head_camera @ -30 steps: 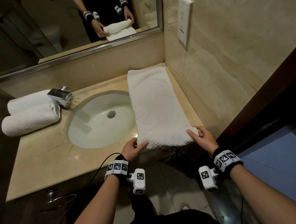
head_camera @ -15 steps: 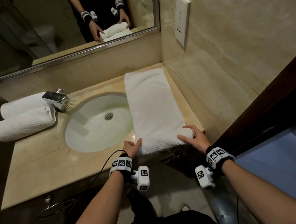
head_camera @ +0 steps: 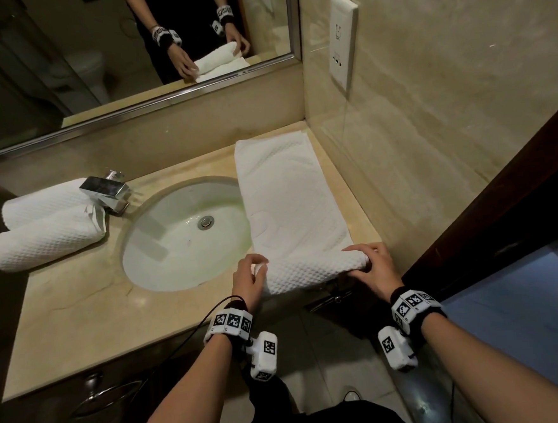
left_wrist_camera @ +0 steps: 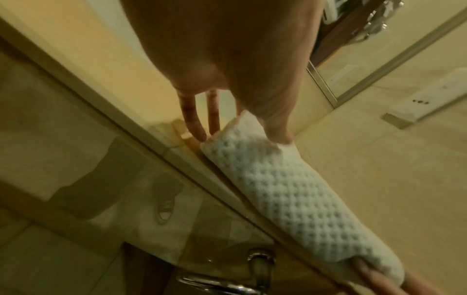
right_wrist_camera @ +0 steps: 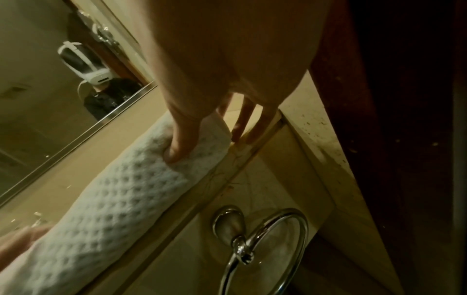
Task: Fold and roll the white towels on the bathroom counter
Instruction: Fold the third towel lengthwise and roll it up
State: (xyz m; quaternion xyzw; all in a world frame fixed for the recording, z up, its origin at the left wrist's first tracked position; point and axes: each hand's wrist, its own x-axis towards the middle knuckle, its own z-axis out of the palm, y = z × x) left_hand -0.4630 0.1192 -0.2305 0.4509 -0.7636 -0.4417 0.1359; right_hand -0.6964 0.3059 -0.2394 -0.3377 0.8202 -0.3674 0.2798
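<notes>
A white waffle towel [head_camera: 290, 197], folded into a long strip, lies on the beige counter [head_camera: 80, 311] right of the sink, reaching to the back wall. Its near end is turned up into a short roll [head_camera: 311, 268] at the counter's front edge. My left hand [head_camera: 249, 276] grips the roll's left end, thumb on top [left_wrist_camera: 278, 131] and fingers behind. My right hand [head_camera: 370, 264] grips the right end, thumb pressed into the cloth [right_wrist_camera: 179, 147]. Two rolled white towels [head_camera: 45, 234] lie at the counter's left, beside the tap.
An oval sink [head_camera: 186, 234] with a chrome tap [head_camera: 108, 192] fills the counter's middle. A mirror [head_camera: 95, 52] runs along the back wall; a socket plate [head_camera: 343, 41] sits on the right wall. A towel ring [right_wrist_camera: 262, 249] hangs below the counter front. A dark door frame [head_camera: 501, 195] stands to the right.
Both hands have turned the towel's near end over, away from me, so the flat edge has become a short roll. The head view has shifted slightly.
</notes>
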